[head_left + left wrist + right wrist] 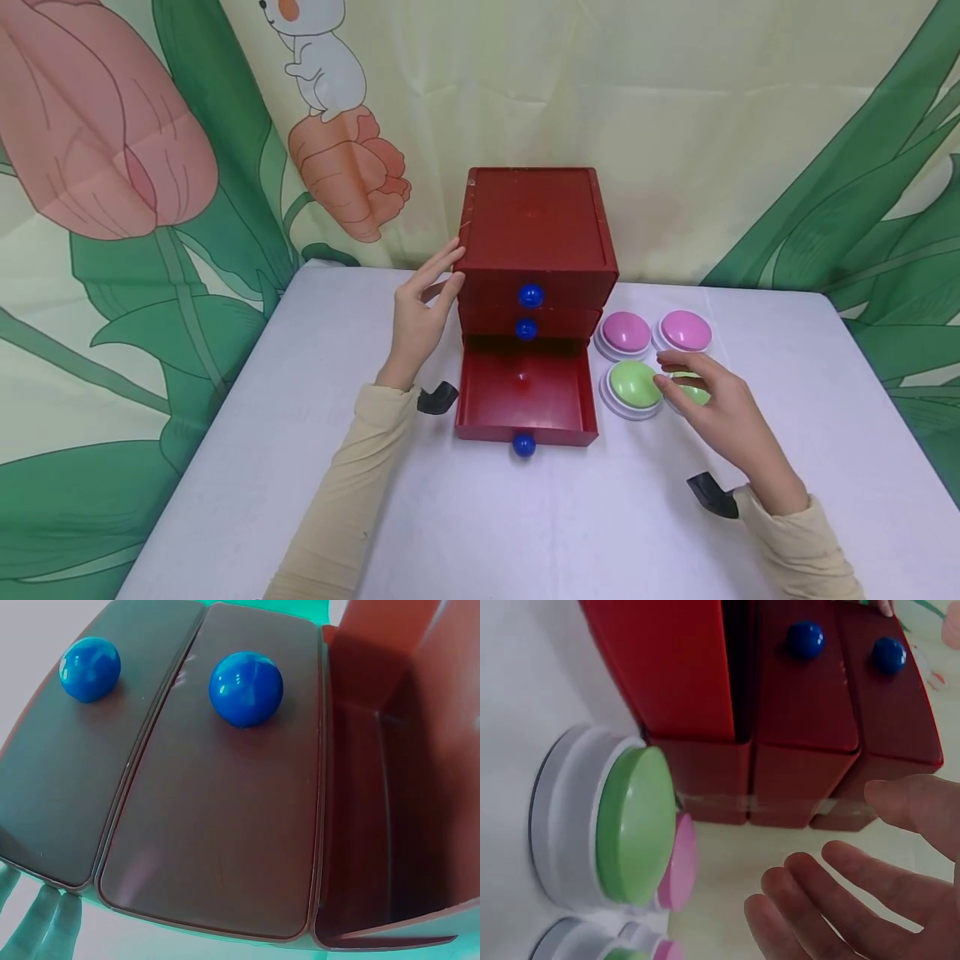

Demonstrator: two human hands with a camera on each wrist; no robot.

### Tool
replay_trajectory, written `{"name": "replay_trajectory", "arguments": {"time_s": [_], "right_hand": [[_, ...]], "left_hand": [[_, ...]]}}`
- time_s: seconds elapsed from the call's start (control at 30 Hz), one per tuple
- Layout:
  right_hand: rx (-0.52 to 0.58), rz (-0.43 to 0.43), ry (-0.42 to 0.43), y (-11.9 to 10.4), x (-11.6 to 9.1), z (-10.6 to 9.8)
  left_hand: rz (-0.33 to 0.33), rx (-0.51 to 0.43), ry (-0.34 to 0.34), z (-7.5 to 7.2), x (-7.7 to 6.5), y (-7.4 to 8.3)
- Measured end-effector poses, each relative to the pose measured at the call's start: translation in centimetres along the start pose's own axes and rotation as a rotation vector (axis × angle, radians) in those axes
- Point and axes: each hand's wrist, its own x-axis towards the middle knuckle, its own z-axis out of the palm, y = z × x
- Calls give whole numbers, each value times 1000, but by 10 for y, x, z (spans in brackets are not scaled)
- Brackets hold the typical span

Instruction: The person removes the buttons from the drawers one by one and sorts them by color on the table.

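Observation:
A dark red three-drawer cabinet [534,218] stands at the back of the table, its bottom drawer [525,400] pulled out and the upper two closed. My left hand [418,323] rests its fingers against the cabinet's left side; in the left wrist view its fingertips [56,926] show at the lower left edge. Over the push buttons to the right of the cabinet hovers my right hand [723,408], fingers spread and loosely bent, holding nothing. It partly covers one green button [693,392]; another green button [633,384] lies just left of it.
Two pink buttons [626,332] sit behind the green ones, beside the cabinet. Blue round knobs [524,445] mark the drawer fronts. A white cloth covers the table [555,533]. Behind it hangs a curtain [660,142] printed with plants and a rabbit.

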Motion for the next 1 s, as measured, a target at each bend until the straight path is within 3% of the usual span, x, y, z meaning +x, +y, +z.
{"name": "replay_trajectory", "arguments": {"time_s": [0.63,1.0], "right_hand": [[76,-47,-97,-26,-5,16],[167,-47,-218,-42,-6,26]], "left_hand": [[10,-19,-9,2,0,1],[10,6,0,0,0,3]]}}
